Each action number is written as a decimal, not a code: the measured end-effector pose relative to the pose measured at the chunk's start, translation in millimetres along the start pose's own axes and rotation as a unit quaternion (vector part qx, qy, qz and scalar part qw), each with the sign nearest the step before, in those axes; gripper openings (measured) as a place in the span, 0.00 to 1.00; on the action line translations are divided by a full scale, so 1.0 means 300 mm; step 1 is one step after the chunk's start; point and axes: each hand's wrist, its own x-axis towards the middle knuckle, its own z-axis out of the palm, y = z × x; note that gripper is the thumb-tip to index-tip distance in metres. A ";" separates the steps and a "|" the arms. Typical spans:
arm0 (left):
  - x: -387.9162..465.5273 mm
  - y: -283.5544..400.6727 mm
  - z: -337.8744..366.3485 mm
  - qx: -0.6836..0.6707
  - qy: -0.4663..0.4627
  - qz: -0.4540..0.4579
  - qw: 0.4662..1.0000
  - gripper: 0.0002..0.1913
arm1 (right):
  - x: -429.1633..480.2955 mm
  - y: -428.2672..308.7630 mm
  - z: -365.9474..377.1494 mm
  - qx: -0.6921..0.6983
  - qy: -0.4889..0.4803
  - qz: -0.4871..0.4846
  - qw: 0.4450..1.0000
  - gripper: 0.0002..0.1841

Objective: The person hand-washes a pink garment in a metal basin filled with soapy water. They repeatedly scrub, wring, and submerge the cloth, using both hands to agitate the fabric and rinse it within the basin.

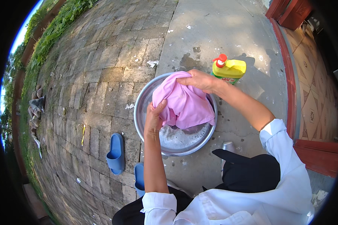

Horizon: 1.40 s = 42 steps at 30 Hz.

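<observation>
A pink cloth [183, 104], perhaps a garment, is stretched between my two hands above a round metal basin [138, 121]. My left hand [155, 116] grips its lower left edge, thumb on top. At the upper edge, my right hand [198, 81] pinches the fabric between thumb and fingers. Foamy water [183, 137] shows in the near part of the basin. The cloth hides the rest of the water, and its lower edge hangs close to the suds; I cannot tell whether it touches them.
Just beyond my right wrist stands a yellow and green bottle [233, 69] with a red pump. Blue slippers [115, 154] lie left on brick paving [95, 109]. Concrete [202, 31] runs under the basin. A red door frame [287, 70] edges the tiled floor [312, 92] at right.
</observation>
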 end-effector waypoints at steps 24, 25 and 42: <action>0.016 -0.400 0.167 -0.114 0.462 -0.073 0.877 0.20 | -0.018 0.267 0.498 -0.685 0.022 -0.294 0.666 0.31; 0.005 -0.408 0.149 -0.082 0.480 -0.073 0.871 0.20 | -0.043 0.301 0.527 -0.665 0.004 -0.360 0.654 0.31; 0.025 -0.462 -0.026 -0.496 0.064 0.148 0.853 0.18 | 0.047 0.210 0.426 -0.626 0.133 -0.322 0.698 0.28</action>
